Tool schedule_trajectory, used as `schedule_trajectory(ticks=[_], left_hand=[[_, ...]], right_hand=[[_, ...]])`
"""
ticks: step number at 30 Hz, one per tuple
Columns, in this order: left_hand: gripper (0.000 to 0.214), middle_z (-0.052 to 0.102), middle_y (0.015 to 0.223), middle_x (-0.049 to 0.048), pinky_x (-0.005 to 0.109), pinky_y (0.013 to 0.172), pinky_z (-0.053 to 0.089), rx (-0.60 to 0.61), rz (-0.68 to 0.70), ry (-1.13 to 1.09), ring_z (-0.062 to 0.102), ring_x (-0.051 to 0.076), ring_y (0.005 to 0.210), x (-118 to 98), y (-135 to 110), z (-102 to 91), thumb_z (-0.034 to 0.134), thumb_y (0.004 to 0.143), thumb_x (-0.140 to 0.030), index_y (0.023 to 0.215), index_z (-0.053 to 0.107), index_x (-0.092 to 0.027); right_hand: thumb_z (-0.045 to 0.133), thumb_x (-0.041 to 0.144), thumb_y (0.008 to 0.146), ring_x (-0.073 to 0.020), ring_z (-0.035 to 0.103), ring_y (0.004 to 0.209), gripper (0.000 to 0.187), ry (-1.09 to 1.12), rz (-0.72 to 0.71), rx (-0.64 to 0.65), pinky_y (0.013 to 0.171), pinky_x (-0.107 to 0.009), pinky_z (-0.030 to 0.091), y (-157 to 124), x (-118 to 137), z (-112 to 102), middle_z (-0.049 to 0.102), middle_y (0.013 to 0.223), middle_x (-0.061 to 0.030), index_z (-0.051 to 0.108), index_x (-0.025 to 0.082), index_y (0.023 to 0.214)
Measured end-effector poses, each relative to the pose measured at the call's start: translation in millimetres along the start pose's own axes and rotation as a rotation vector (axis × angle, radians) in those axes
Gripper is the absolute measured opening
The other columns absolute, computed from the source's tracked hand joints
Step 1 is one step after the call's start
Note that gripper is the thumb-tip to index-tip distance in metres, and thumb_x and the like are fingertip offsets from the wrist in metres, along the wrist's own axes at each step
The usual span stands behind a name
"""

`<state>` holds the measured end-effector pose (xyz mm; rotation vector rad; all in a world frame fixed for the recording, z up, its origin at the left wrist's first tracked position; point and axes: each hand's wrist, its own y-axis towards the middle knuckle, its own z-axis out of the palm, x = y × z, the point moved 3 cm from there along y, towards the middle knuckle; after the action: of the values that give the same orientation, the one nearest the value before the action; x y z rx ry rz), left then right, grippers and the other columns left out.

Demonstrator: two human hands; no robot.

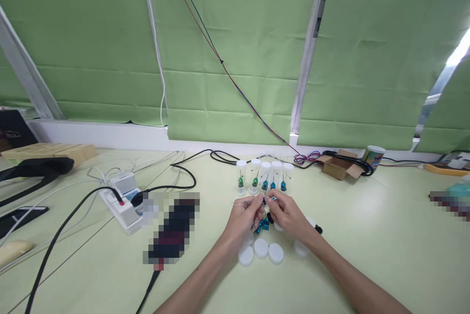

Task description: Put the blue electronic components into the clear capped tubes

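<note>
My left hand (245, 212) and my right hand (285, 211) meet over the table, thumbs and fingertips pinched together around a small dark piece (264, 201). Its kind is too small to make out, and a thin pale strand sticks out left of my left hand. Beneath the hands lie shiny blue bell-like pieces (261, 226) and a black piece (270, 218), partly covered by fingers. Nearer me are several round white caps (261, 248). Behind the hands stand several clear tubes with white tops; one tube (241, 172) has a green piece inside, others blue ones.
A power strip (128, 213) with plugs and cables is at left, beside a blurred dark device (172, 231). An open cardboard box (338, 167) and a printed canister (373, 156) stand at the back right. Black cable (191, 177) runs behind the tubes.
</note>
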<state>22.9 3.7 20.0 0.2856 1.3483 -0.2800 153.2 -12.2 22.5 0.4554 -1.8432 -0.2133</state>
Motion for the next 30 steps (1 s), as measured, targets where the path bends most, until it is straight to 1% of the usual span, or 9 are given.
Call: schedule_trajectory(ticks=[5, 8, 12, 16, 18, 21, 23, 26, 30], left_hand=[[0.045, 0.046, 0.054, -0.0024, 0.021, 0.041, 0.024, 0.027, 0.041, 0.041, 0.035, 0.005, 0.041, 1.1, 1.9, -3.0, 0.061, 0.077, -0.055, 0.061, 0.055, -0.014], [0.046, 0.045, 0.050, -0.0026, 0.021, 0.041, 0.024, 0.018, 0.055, 0.078, 0.035, 0.005, 0.040, -0.8, 2.0, -3.5, 0.062, 0.076, -0.055, 0.057, 0.054, -0.014], [0.047, 0.048, 0.049, -0.0019, 0.021, 0.040, 0.026, -0.010, 0.010, 0.067, 0.037, 0.006, 0.038, -1.6, 2.0, -2.0, 0.065, 0.072, -0.057, 0.056, 0.054, -0.014], [0.050, 0.050, 0.050, -0.0008, 0.021, 0.038, 0.029, -0.031, -0.051, 0.028, 0.041, 0.007, 0.037, -0.6, 2.2, -0.5, 0.064, 0.069, -0.062, 0.059, 0.055, -0.014], [0.053, 0.051, 0.053, -0.0002, 0.020, 0.036, 0.030, -0.037, -0.058, 0.023, 0.044, 0.008, 0.038, -1.2, 2.0, -0.9, 0.060, 0.070, -0.066, 0.064, 0.057, -0.014], [0.052, 0.054, 0.063, 0.0001, 0.019, 0.035, 0.032, -0.037, -0.012, 0.012, 0.050, 0.009, 0.043, -5.6, 0.4, -1.7, 0.058, 0.072, -0.066, 0.078, 0.059, -0.015], [0.049, 0.054, 0.072, -0.0002, 0.019, 0.036, 0.034, -0.041, 0.035, 0.017, 0.052, 0.008, 0.047, -10.0, -2.0, -1.2, 0.061, 0.071, -0.063, 0.090, 0.059, -0.017], [0.052, 0.057, 0.084, 0.0009, 0.019, 0.039, 0.036, -0.032, 0.068, 0.106, 0.049, 0.005, 0.046, -14.6, -6.1, 1.9, 0.069, 0.068, -0.055, 0.105, 0.059, -0.020], [0.055, 0.056, 0.098, 0.0043, 0.019, 0.046, 0.041, 0.005, 0.160, 0.197, 0.050, 0.006, 0.053, -16.8, -9.3, 5.8, 0.070, 0.069, -0.048, 0.117, 0.057, -0.023]], right_hand=[[0.041, 0.048, 0.093, -0.0090, 0.030, 0.045, 0.032, 0.002, 0.004, 0.019, 0.043, -0.021, 0.024, 0.8, -1.8, -0.9, 0.038, 0.051, 0.0066, 0.050, 0.019, 0.081], [0.041, 0.048, 0.093, -0.0094, 0.029, 0.045, 0.033, 0.005, 0.014, 0.031, 0.044, -0.022, 0.024, 1.0, -3.2, -1.7, 0.039, 0.052, 0.0060, 0.051, 0.019, 0.080], [0.042, 0.049, 0.092, -0.0094, 0.029, 0.045, 0.034, 0.005, 0.015, 0.029, 0.043, -0.022, 0.023, 1.8, -4.6, -2.6, 0.036, 0.050, 0.0067, 0.049, 0.020, 0.077], [0.044, 0.051, 0.091, -0.0088, 0.030, 0.042, 0.035, 0.024, 0.037, -0.012, 0.042, -0.021, 0.025, 3.3, -5.0, -3.1, 0.036, 0.047, 0.0078, 0.046, 0.020, 0.074], [0.045, 0.052, 0.090, -0.0081, 0.029, 0.039, 0.036, 0.078, 0.070, -0.030, 0.040, -0.021, 0.024, 4.2, -4.7, -2.7, 0.035, 0.044, 0.0087, 0.044, 0.020, 0.073], [0.048, 0.056, 0.087, -0.0069, 0.026, 0.035, 0.039, 0.221, 0.123, -0.061, 0.037, -0.021, 0.023, 6.1, -4.8, -2.2, 0.032, 0.041, 0.0104, 0.041, 0.021, 0.071], [0.050, 0.057, 0.085, -0.0064, 0.027, 0.032, 0.041, 0.329, 0.154, -0.100, 0.036, -0.021, 0.023, 7.4, -6.8, -3.0, 0.032, 0.040, 0.0107, 0.040, 0.021, 0.068], [0.054, 0.058, 0.083, -0.0054, 0.027, 0.030, 0.044, 0.470, 0.217, -0.148, 0.033, -0.020, 0.022, 9.1, -13.8, -4.2, 0.032, 0.039, 0.0107, 0.039, 0.021, 0.064], [0.059, 0.058, 0.078, -0.0047, 0.026, 0.029, 0.046, 0.573, 0.291, -0.145, 0.031, -0.018, 0.022, 9.6, -21.0, -2.9, 0.031, 0.037, 0.0110, 0.040, 0.020, 0.062]])
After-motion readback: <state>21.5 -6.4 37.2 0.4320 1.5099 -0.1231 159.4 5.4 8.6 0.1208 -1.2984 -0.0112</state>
